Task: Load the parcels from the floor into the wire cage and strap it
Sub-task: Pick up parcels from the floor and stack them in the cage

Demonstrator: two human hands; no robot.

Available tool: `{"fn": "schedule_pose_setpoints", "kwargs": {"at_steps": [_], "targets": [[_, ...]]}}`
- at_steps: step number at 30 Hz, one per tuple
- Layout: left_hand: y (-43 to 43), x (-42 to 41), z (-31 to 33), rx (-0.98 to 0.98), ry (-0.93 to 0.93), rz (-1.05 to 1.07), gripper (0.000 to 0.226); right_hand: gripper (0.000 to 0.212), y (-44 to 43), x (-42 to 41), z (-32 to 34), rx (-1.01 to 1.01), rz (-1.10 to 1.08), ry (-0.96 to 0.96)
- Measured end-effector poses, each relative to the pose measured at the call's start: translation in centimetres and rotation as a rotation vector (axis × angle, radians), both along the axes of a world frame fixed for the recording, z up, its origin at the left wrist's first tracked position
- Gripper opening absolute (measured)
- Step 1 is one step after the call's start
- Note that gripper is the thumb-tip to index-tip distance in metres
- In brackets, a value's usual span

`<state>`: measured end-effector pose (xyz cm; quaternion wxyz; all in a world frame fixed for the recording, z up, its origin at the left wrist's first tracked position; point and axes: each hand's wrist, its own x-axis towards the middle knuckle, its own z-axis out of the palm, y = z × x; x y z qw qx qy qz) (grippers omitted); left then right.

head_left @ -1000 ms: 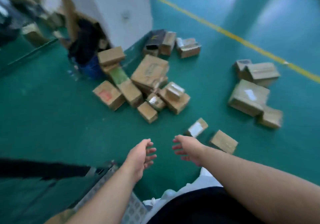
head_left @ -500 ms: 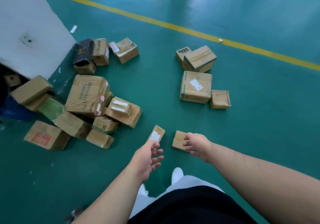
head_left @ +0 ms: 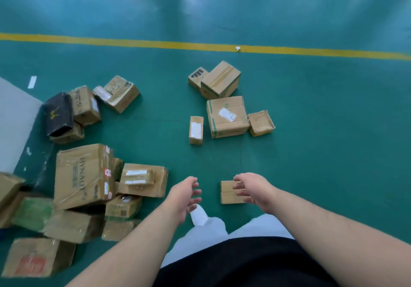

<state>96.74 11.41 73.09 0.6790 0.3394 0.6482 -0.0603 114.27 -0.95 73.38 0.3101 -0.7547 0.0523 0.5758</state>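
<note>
Since half a second ago: both hands have pushed forward and my view has tipped further down; the right hand now overlaps the parcel it was only reaching toward.
Right hand (head_left: 255, 190): open, fingers spread and loosely curled, holding nothing. It hangs over the right end of the small flat parcel (head_left: 228, 192); I cannot tell whether the fingertips touch the cardboard.
Left hand (head_left: 185, 194): open in the same loose curl, empty, just left of that parcel and above my white shoe (head_left: 199, 216).
Step in hand: I judge this to be the pick-up of the small flat parcel, the nearest one to my feet.
How to do it well: bring the left hand across to the parcel's free left end, clamp both short ends, and lift it level. It looks light enough for one hand, so the other could collect the narrow labelled parcel (head_left: 196, 130) further out.
Other parcels: a cluster around the big labelled box (head_left: 226, 116) lies beyond; the heap round the HYNAUT box (head_left: 82, 175) sits to my left, leaning and stacked, so I would work that from the top.
Floor (head_left: 322, 131): green, crossed by a yellow line (head_left: 133, 43) at the far side.
Wire cage: not in view; nothing is strapped yet as far as I can see.
</note>
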Motion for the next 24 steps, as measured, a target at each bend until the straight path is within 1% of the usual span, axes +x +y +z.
{"fn": "schedule_pose_setpoints", "kwargs": {"at_steps": [2, 5, 11, 14, 17, 20, 24], "targets": [[2.2, 1.7, 0.9, 0.029, -0.024, -0.045, 0.028, 0.027, 0.4, 1.3, 0.2, 0.01, -0.075, -0.018], [3.8, 4.3, 1.6, 0.018, -0.05, -0.095, 0.028, 0.028, 0.4, 3.1, 0.5, 0.025, -0.178, -0.003], [3.9, 10.0, 0.0, -0.03, 0.0, -0.168, 0.029, 0.026, -0.9, 6.7, 0.3, -0.004, -0.286, -0.022], [3.8, 12.9, 0.1, -0.052, -0.027, -0.183, 0.03, 0.027, -1.3, 9.5, -0.5, -0.024, -0.312, -0.004], [4.7, 15.4, 0.4, -0.072, -0.019, -0.169, 0.031, 0.028, -0.3, 13.1, -1.8, -0.068, -0.317, 0.014], [7.0, 18.2, -0.9, -0.071, 0.016, -0.14, 0.031, 0.028, 2.1, 17.3, -3.3, -0.073, -0.282, 0.042], [10.7, 22.7, -2.6, -0.042, 0.125, -0.043, 0.029, 0.031, 6.1, 23.8, -4.8, -0.111, -0.153, 0.09]]}}
